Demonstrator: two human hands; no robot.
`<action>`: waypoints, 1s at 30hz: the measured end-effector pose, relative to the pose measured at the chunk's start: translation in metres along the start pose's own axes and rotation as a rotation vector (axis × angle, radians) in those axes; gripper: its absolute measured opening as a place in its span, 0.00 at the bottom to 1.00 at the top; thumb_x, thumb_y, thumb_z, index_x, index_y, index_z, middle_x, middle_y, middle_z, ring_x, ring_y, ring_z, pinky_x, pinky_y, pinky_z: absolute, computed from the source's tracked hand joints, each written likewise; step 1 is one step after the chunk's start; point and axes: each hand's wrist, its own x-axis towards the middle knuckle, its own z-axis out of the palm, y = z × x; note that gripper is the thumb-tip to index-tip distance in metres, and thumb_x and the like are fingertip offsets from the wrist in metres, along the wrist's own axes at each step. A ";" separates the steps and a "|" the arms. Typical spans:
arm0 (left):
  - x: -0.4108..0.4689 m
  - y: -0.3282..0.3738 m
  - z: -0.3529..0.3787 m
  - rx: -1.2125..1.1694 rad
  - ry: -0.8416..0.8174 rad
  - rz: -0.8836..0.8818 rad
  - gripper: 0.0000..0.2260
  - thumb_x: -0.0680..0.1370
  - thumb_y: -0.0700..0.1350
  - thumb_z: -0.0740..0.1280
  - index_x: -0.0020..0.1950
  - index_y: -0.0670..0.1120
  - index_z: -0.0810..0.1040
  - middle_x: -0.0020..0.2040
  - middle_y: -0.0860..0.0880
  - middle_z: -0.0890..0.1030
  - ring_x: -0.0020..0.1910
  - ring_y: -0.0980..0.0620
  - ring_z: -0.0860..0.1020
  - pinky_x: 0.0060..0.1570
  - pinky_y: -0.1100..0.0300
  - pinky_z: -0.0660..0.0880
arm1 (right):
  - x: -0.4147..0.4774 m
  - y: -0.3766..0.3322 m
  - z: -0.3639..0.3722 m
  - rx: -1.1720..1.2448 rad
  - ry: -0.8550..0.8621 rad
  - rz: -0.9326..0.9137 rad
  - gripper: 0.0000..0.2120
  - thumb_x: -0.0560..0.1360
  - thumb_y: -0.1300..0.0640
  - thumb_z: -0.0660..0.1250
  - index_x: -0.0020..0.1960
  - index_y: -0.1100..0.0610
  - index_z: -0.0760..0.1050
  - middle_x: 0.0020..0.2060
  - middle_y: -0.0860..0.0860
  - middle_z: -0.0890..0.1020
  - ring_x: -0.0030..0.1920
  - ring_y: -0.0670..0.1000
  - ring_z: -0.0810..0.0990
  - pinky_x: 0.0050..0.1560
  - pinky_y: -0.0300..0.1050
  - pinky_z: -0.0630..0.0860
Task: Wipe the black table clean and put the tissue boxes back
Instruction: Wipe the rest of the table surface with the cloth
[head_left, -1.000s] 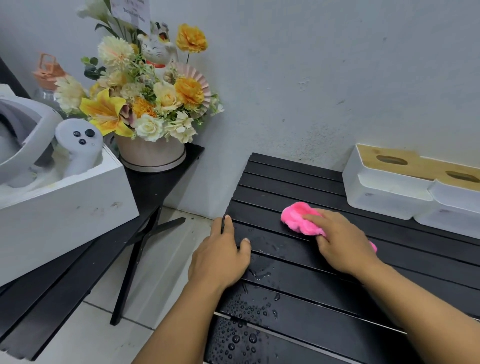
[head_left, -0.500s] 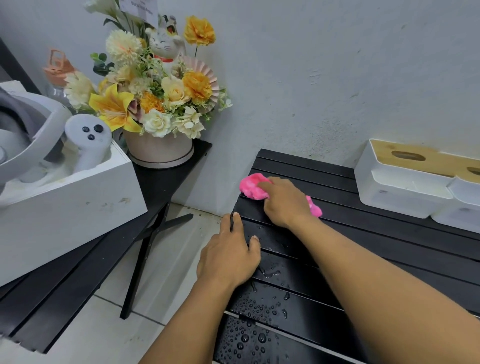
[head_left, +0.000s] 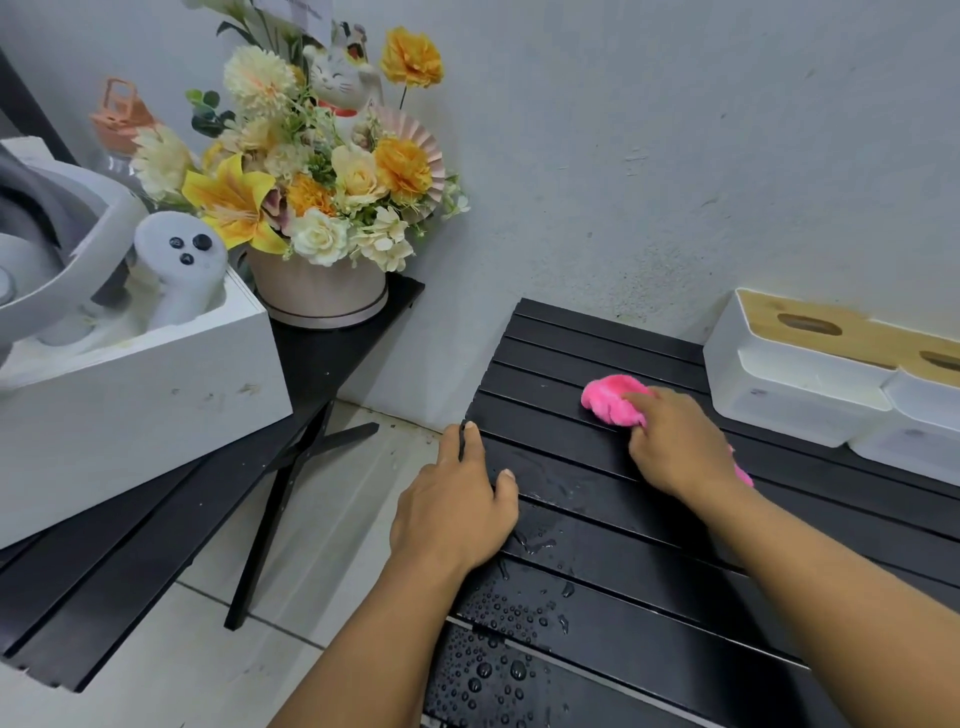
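The black slatted table (head_left: 597, 613) runs from the wall toward me, with water drops on its near slats. My right hand (head_left: 675, 447) presses a pink cloth (head_left: 610, 397) onto the slats in the middle of the table, a little left of the tissue boxes. My left hand (head_left: 457, 509) lies flat on the table's left edge, fingers over the rim. Two white tissue boxes with wooden lids stand against the wall at the right: one (head_left: 789, 369) nearer the cloth, the other (head_left: 919, 415) partly cut off by the frame.
A second black table (head_left: 156, 519) on the left carries a white box (head_left: 135, 395) with a headset and controller, and a pot of flowers (head_left: 317, 208) with a cat figure. Tiled floor (head_left: 322, 499) shows in the gap between the tables. The grey wall is close behind.
My right hand swept the pink cloth from the middle to the table's far left corner, then back right toward the tissue boxes. My left hand stayed on the table's edge.
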 end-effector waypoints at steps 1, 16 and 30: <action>-0.001 0.000 0.000 -0.002 0.000 0.004 0.31 0.81 0.60 0.50 0.81 0.47 0.49 0.80 0.52 0.50 0.64 0.45 0.73 0.55 0.50 0.73 | 0.012 -0.009 0.003 -0.010 0.001 0.051 0.20 0.74 0.61 0.56 0.62 0.53 0.77 0.58 0.55 0.79 0.60 0.60 0.74 0.52 0.51 0.73; 0.002 0.002 0.000 -0.018 -0.030 0.006 0.32 0.81 0.59 0.51 0.81 0.46 0.48 0.80 0.50 0.50 0.67 0.43 0.71 0.59 0.49 0.72 | -0.005 -0.052 0.009 0.111 -0.102 -0.487 0.17 0.80 0.45 0.59 0.67 0.42 0.74 0.67 0.44 0.75 0.66 0.52 0.72 0.63 0.53 0.73; 0.017 -0.017 -0.013 -0.586 -0.035 -0.193 0.19 0.79 0.42 0.54 0.65 0.53 0.78 0.51 0.51 0.83 0.50 0.50 0.79 0.54 0.55 0.77 | 0.014 -0.035 0.007 -0.024 -0.011 -0.090 0.16 0.81 0.49 0.58 0.66 0.46 0.74 0.60 0.51 0.76 0.62 0.58 0.72 0.50 0.51 0.72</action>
